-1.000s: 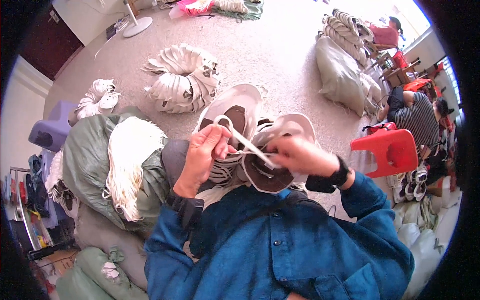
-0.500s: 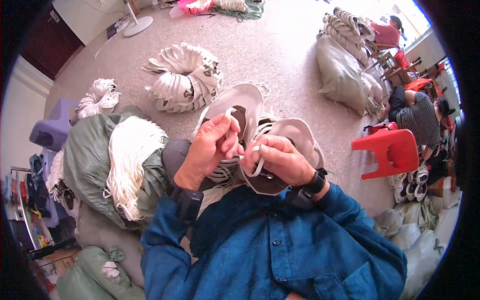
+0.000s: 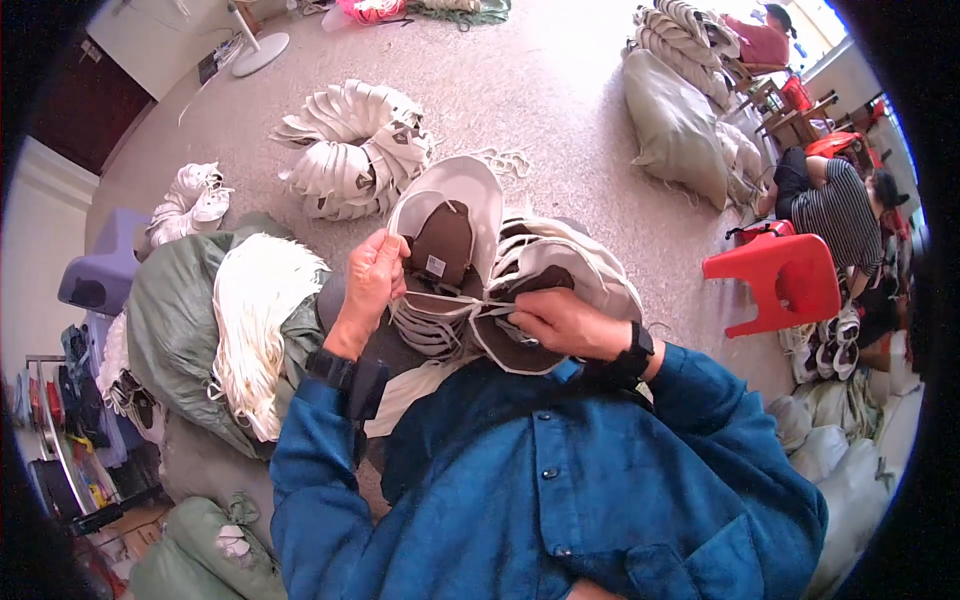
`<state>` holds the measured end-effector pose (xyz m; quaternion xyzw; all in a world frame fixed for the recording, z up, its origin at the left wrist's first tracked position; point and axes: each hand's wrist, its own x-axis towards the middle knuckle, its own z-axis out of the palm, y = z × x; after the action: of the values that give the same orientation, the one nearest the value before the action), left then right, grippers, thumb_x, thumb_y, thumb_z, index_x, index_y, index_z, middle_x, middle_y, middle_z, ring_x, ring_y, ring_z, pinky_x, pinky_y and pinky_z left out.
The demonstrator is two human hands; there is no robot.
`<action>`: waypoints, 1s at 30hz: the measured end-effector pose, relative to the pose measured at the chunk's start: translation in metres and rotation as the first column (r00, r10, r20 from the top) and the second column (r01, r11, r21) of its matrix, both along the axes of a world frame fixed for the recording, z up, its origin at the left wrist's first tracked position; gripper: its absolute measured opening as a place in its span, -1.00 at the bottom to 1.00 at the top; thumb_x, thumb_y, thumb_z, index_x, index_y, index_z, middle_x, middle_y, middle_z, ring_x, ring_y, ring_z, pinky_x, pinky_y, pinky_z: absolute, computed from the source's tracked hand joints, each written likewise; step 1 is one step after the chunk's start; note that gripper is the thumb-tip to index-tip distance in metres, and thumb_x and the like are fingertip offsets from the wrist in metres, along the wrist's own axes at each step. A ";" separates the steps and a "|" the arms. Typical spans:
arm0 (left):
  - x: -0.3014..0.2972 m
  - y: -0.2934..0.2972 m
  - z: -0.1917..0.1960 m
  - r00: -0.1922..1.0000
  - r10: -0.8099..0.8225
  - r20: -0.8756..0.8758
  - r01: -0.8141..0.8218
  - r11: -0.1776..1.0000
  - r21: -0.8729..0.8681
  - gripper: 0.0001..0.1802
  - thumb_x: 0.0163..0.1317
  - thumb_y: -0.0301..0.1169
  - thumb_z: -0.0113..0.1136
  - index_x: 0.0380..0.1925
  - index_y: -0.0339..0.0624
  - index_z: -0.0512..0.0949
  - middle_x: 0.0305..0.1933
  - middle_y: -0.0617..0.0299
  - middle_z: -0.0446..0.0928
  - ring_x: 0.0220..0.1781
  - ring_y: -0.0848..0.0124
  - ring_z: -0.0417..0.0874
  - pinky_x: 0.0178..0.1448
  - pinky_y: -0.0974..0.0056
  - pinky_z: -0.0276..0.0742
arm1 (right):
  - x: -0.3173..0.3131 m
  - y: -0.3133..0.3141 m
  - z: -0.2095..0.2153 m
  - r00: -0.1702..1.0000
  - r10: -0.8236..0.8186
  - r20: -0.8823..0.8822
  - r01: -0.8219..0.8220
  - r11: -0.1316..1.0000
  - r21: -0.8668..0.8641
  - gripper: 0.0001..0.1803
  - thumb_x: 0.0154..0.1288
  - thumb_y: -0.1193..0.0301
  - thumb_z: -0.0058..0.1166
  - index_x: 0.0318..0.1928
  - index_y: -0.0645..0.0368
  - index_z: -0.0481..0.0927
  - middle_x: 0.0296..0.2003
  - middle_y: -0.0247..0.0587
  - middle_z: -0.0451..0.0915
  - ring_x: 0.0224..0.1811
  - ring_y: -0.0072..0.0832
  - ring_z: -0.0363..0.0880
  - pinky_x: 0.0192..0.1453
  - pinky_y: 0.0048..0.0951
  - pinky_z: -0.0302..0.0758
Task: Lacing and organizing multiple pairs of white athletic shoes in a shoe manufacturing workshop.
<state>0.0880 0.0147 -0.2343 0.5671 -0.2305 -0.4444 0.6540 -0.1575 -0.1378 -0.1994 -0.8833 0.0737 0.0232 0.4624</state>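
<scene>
In front of my chest lie pale shoe uppers with dark brown linings, strung together with white laces. One upper (image 3: pixel 477 190) stands spread wide, its brown tongue and a small white label showing. My left hand (image 3: pixel 374 275) is closed at that upper's left edge, pinching a white shoelace (image 3: pixel 440 297). Across the opening, the lace stretches toward my right hand (image 3: pixel 568 322), which is also closed, its fingertips pinching the lace over the neighbouring upper (image 3: pixel 600 270). My right fingers partly hide where the lace passes through.
A hank of white laces (image 3: pixel 255 330) lies over a green sack (image 3: pixel 175 310) at my left. Ahead, a ring of bundled uppers (image 3: pixel 350 150) rests on the floor. A red stool (image 3: pixel 780 280), a stuffed sack (image 3: pixel 675 130) and seated people are on the right; a purple chair (image 3: pixel 100 265) stands left.
My hands have moved apart, the left outward and the right slightly lower. The lace that was looped between them is now drawn straight across the uppers. The spread upper shows more of its lining.
</scene>
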 end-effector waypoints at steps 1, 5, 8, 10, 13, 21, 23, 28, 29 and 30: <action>-0.001 0.001 0.006 0.999 -0.003 0.032 0.004 0.999 -0.039 -0.72 0.49 -0.21 0.00 -0.35 -0.16 0.45 -0.68 0.49 0.16 -0.71 0.66 0.13 -0.60 0.47 0.16 | 0.002 0.002 -0.009 1.000 -0.001 0.031 0.003 0.998 -0.070 -0.70 0.40 0.29 -0.02 -0.37 0.29 0.47 -0.44 0.18 0.51 -0.35 0.10 0.50 -0.22 -0.08 0.43; -0.056 -0.008 0.083 0.856 -0.213 0.471 0.271 0.961 -0.057 -0.77 0.45 -0.30 0.03 -0.30 -0.20 0.53 -0.50 0.33 0.44 -0.50 0.52 0.43 -0.39 0.39 0.40 | 0.004 0.005 0.001 0.996 -0.038 -0.081 0.025 0.987 -0.158 -0.73 0.35 0.27 0.06 -0.29 0.27 0.54 -0.32 0.13 0.60 -0.21 0.04 0.58 -0.09 -0.11 0.51; -0.116 -0.022 0.083 0.590 -0.100 0.801 0.462 0.856 -0.234 -0.86 0.27 -0.45 0.09 -0.23 -0.23 0.57 -0.32 0.14 0.53 -0.21 0.22 0.58 -0.09 0.19 0.50 | 0.000 0.008 -0.031 0.906 -0.036 0.422 0.071 0.995 -0.067 -0.74 0.31 0.29 0.12 -0.16 0.24 0.60 -0.17 0.03 0.65 -0.06 -0.07 0.61 0.06 -0.14 0.52; -0.129 -0.027 0.091 0.178 0.057 0.982 0.483 0.865 -0.138 -0.76 0.09 -0.48 0.13 -0.20 -0.20 0.58 -0.20 0.11 0.53 -0.10 0.11 0.57 0.02 0.13 0.46 | -0.013 0.012 -0.018 0.873 -0.089 0.479 0.152 0.984 -0.095 -0.68 0.25 0.31 0.15 -0.06 0.23 0.57 -0.07 -0.01 0.62 0.02 -0.12 0.59 0.13 -0.17 0.51; -0.132 -0.024 0.083 0.209 0.032 0.977 0.484 0.865 -0.132 -0.71 0.05 -0.44 0.17 -0.16 -0.18 0.59 -0.15 0.13 0.53 -0.04 0.12 0.55 0.10 0.11 0.43 | -0.019 0.010 -0.008 0.944 -0.117 0.309 0.133 0.991 -0.031 -0.72 0.26 0.34 0.12 -0.09 0.25 0.58 -0.10 0.00 0.62 0.01 -0.07 0.59 0.11 -0.16 0.51; -0.088 0.000 0.025 0.427 -0.227 0.875 0.363 0.929 0.064 -0.71 0.10 -0.58 0.21 -0.12 -0.28 0.54 -0.18 -0.05 0.51 -0.16 -0.04 0.59 -0.10 0.08 0.55 | -0.011 0.017 0.022 0.964 -0.193 0.183 0.199 0.980 -0.014 -0.74 0.38 0.42 -0.06 -0.46 0.31 0.43 -0.56 0.00 0.47 -0.52 -0.22 0.52 -0.39 -0.21 0.42; -0.087 -0.003 0.015 0.398 -0.182 0.899 0.338 0.940 0.040 -0.71 0.08 -0.57 0.22 -0.14 -0.27 0.54 -0.21 -0.03 0.50 -0.17 -0.02 0.59 -0.13 0.08 0.55 | -0.006 0.016 0.027 0.962 -0.272 -0.019 0.259 0.894 0.365 -0.67 0.46 0.37 -0.15 -0.46 0.28 0.43 -0.59 -0.24 0.45 -0.56 -0.41 0.44 -0.44 -0.32 0.38; -0.103 -0.010 0.010 0.228 -0.139 0.964 0.275 0.959 0.073 -0.74 0.09 -0.53 0.18 -0.18 -0.29 0.50 -0.25 -0.03 0.49 -0.17 0.05 0.59 -0.12 0.09 0.56 | -0.005 0.007 0.042 0.916 -0.262 -0.304 0.341 0.111 0.933 -0.64 0.52 0.23 -0.21 -0.35 0.18 0.50 -0.47 -0.35 0.53 -0.47 -0.49 0.48 -0.26 -0.39 0.45; -0.106 -0.010 0.001 0.174 -0.119 0.978 0.216 0.973 0.079 -0.77 0.10 -0.50 0.19 -0.20 -0.29 0.50 -0.27 -0.04 0.48 -0.20 0.06 0.58 -0.14 0.09 0.56 | 0.004 0.012 0.049 0.937 -0.247 -0.245 0.240 -0.050 0.969 -0.66 0.53 0.24 -0.20 -0.23 0.23 0.52 -0.33 -0.26 0.59 -0.31 -0.45 0.55 -0.09 -0.36 0.49; -0.106 -0.010 -0.012 0.118 -0.101 0.988 0.152 0.985 0.082 -0.79 0.11 -0.48 0.19 -0.23 -0.29 0.50 -0.29 -0.06 0.48 -0.23 0.06 0.58 -0.15 0.10 0.56 | 0.013 0.019 0.055 0.954 -0.238 -0.182 0.133 -0.210 0.969 -0.66 0.53 0.24 -0.18 -0.11 0.28 0.54 -0.20 -0.18 0.64 -0.15 -0.41 0.63 0.07 -0.34 0.52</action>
<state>-0.0180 0.0043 -0.2463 0.6845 -0.6594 -0.0094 0.3106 -0.1445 -0.1191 -0.1445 -0.1913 0.1431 -0.0276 0.9706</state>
